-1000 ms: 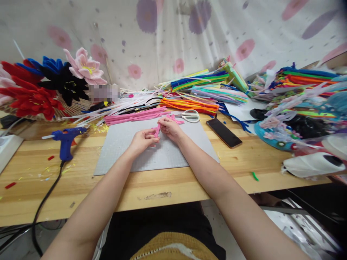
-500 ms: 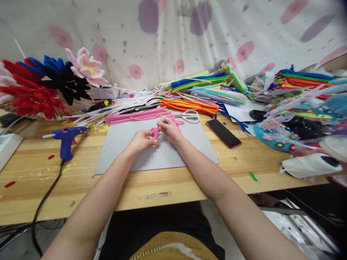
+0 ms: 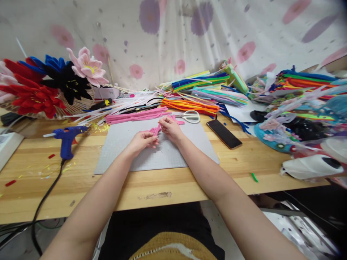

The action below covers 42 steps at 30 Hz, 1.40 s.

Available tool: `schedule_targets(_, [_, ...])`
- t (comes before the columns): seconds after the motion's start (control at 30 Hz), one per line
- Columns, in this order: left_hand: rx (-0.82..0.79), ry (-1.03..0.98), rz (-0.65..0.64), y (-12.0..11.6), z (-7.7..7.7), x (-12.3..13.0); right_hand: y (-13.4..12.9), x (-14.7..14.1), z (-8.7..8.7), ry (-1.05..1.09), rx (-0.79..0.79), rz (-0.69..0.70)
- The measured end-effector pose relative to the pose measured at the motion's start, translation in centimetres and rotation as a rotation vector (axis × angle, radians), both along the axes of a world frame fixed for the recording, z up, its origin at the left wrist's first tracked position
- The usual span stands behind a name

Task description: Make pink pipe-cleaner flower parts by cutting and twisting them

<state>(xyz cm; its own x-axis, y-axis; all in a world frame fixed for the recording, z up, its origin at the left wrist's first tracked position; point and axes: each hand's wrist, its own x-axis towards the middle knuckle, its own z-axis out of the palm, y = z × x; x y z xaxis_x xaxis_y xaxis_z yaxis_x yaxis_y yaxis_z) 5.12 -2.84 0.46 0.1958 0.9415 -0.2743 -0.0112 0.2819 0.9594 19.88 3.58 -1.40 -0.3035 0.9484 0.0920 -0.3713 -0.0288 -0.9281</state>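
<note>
Between my two hands, over the grey cutting mat (image 3: 173,159), is a pink pipe cleaner (image 3: 156,130). My left hand (image 3: 143,142) is closed on its lower end, thumb against fingers. Pinched at its upper end is my right hand (image 3: 170,127), fingers pressed together. More pink pipe cleaner pieces (image 3: 180,122) lie on the mat just behind my right hand, and some pink shows behind the left fingers. A bundle of long pink pipe cleaners (image 3: 135,116) lies along the mat's far edge. White-handled scissors (image 3: 191,116) rest at the mat's far right corner.
A blue glue gun (image 3: 66,139) with a black cord stands on the left. Fuzzy flowers (image 3: 35,97) fill the back left. Orange pipe cleaners (image 3: 189,107) and other coloured bundles line the back. A phone (image 3: 223,133) lies right of the mat, near a white spool (image 3: 311,167).
The pink pipe cleaner between my hands leans a little more to the right. The left fingers have loosened slightly and spread; both hands stay in nearly the same place.
</note>
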Motion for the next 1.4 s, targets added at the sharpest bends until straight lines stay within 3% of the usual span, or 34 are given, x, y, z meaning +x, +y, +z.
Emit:
schedule_targets(0.23, [-0.028, 0.134, 0.017, -0.1, -0.1, 0.5, -0.2, -0.4, -0.4, -0.044, 0.023, -0.020])
schedule_targets(0.4, [0.005, 0.177, 0.069, 0.1, -0.2, -0.9, -0.2, 0.4, -0.3, -0.247, 0.112, -0.024])
schedule_targets(0.53, [0.117, 0.146, 0.228, 0.5, -0.2, -2.2, -0.3, 1.5, -0.1, -0.458, 0.236, 0.116])
schedule_targets(0.67, [0.210, -0.047, 0.417, 0.8, 0.2, -2.6, -0.7, 1.2, -0.2, -0.560, 0.330, 0.252])
schedule_targets(0.87, [0.186, -0.142, 0.652, 1.5, 0.7, -4.1, -0.6, 0.7, -0.8, -0.814, 0.555, -0.136])
schedule_targets(0.97, [0.170, -0.002, 0.723, 2.1, 0.0, -5.6, -0.3, 1.0, -1.3, -0.929, 0.610, -0.124])
schedule_targets(1.13, [0.315, 0.617, 0.809, 2.3, -1.4, -6.9, 0.1, 1.0, -1.6, -0.861, 0.551, -0.096])
schedule_targets(1.23, [0.568, 0.786, 0.753, 1.7, -1.3, -5.8, 0.2, 1.0, -1.3, -0.781, 0.494, -0.091])
schedule_targets(1.33, [0.793, 0.800, 0.526, 1.0, -0.9, -3.8, 0.0, 1.0, -1.0, -0.715, 0.462, -0.100])
schedule_targets(1.4, [0.807, 0.798, 0.374, 0.6, -0.8, -2.6, -0.2, 0.8, -0.7, -0.632, 0.440, -0.085])
